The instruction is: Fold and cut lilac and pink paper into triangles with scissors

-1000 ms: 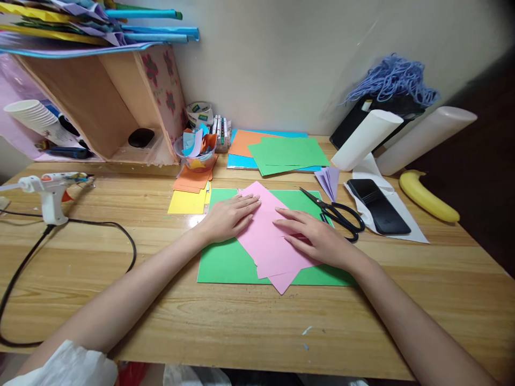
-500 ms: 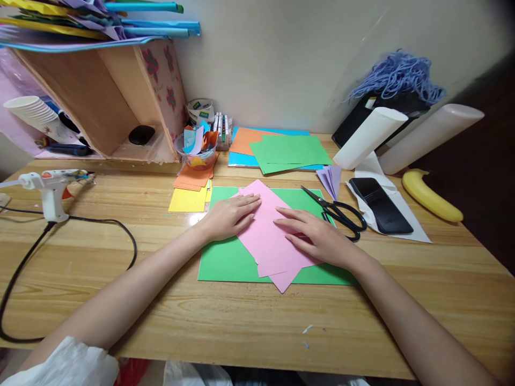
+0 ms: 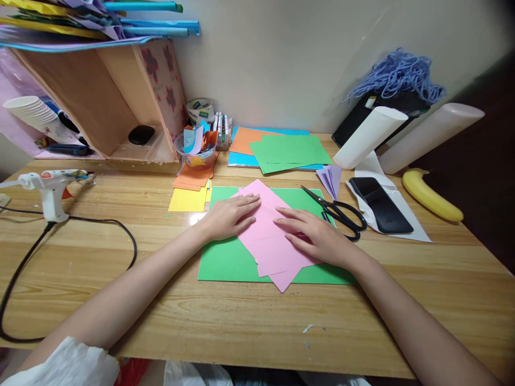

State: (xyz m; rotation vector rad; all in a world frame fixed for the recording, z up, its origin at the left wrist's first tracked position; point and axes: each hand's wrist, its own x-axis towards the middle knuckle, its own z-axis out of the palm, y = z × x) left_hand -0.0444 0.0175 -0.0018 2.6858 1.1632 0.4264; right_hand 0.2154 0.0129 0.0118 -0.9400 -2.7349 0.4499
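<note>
Pink paper (image 3: 269, 236), in at least two overlapping sheets turned at different angles, lies on a larger green sheet (image 3: 229, 261) on the wooden table. My left hand (image 3: 228, 217) rests flat across the pink paper's left side, fingers stretched out. On its right side lies my right hand (image 3: 316, 233), fingers spread, palm down. Neither hand grips anything. Black-handled scissors (image 3: 341, 214) lie just beyond my right hand, blades partly over the green sheet. Behind them sits a folded purple paper piece (image 3: 330, 179).
A white glue gun (image 3: 54, 193) with a black cord stands at left. Yellow paper (image 3: 187, 199) and a tub of scraps (image 3: 197, 153) are behind my left hand. Green sheets (image 3: 298, 150) lie at the back. A phone (image 3: 380, 205), a banana (image 3: 432, 195) and a white roll (image 3: 370, 138) are at right.
</note>
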